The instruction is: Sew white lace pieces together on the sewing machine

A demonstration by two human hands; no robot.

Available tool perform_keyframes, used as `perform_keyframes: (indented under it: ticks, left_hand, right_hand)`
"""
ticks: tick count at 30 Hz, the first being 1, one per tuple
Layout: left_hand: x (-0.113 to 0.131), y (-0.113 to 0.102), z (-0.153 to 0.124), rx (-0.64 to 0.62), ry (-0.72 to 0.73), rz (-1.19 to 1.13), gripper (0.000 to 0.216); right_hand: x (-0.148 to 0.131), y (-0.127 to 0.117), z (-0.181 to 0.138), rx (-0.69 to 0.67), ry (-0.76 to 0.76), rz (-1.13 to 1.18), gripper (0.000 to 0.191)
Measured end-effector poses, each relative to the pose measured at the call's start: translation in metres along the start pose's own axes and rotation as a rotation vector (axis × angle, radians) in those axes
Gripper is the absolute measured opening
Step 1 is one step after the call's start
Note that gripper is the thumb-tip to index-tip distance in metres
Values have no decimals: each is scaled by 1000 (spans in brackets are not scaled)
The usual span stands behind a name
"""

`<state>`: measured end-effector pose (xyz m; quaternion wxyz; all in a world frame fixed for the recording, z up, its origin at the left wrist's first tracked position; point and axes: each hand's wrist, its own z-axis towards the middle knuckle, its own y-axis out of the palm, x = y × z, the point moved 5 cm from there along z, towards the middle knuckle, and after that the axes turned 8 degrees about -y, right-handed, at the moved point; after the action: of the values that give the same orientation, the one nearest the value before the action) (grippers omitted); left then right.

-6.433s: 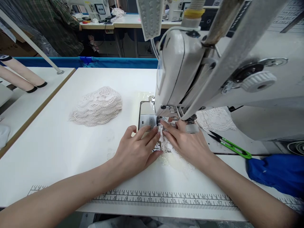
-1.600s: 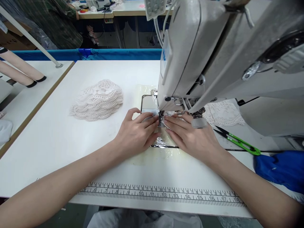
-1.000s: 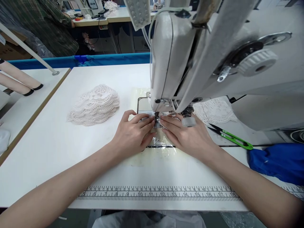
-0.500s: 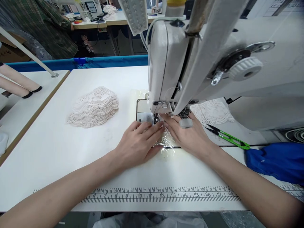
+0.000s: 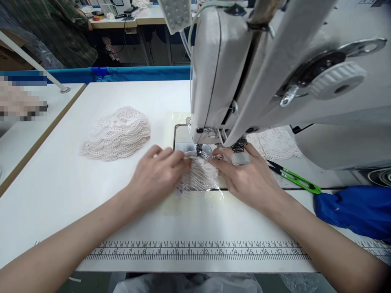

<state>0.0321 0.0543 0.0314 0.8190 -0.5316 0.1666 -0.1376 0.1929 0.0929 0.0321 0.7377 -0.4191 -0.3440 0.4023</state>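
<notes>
Under the needle area of a white sewing machine [image 5: 210,77] lies a piece of pale lace [image 5: 201,173], blurred by motion. My left hand [image 5: 160,169] is closed with its fingertips gripping the lace's left edge, just left of the presser foot [image 5: 199,149]. On the other side, my right hand [image 5: 247,171] rests beside the foot, its thumb and fingers at the lace's right edge; part of it is hidden behind the machine head. Whether those fingers pinch the lace or only press on it is hard to see.
A stack of lace pieces [image 5: 117,134] lies left on the white table [image 5: 55,191]. More lace [image 5: 271,143] sits right, behind green thread snips [image 5: 295,179]. Blue cloth [image 5: 354,211] lies far right. A printed ruler [image 5: 189,251] runs along the front edge. A person [image 5: 51,32] stands beyond.
My left hand has moved left and closed on the lace's edge, pulling the piece out into view. My right hand has stayed near the foot. The camera view has shifted slightly.
</notes>
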Motion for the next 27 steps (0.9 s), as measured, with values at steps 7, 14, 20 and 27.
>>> perform_keyframes:
  ticks: [7, 14, 20, 27]
  left_hand:
    - [-8, -2, 1, 25, -113, -105, 32]
    - [4, 2, 0, 49, 6, -198, 27]
    - [8, 6, 0, 33, 90, -200, 28]
    - [12, 9, -1, 31, 94, -207, 39]
  right_hand:
    - [-20, 4, -1, -22, -60, 55, 39]
    - [-22, 3, -4, 35, -61, 71, 33]
    - [-18, 3, -3, 1, -58, 79, 42]
    - [-15, 4, -1, -23, -54, 52, 40]
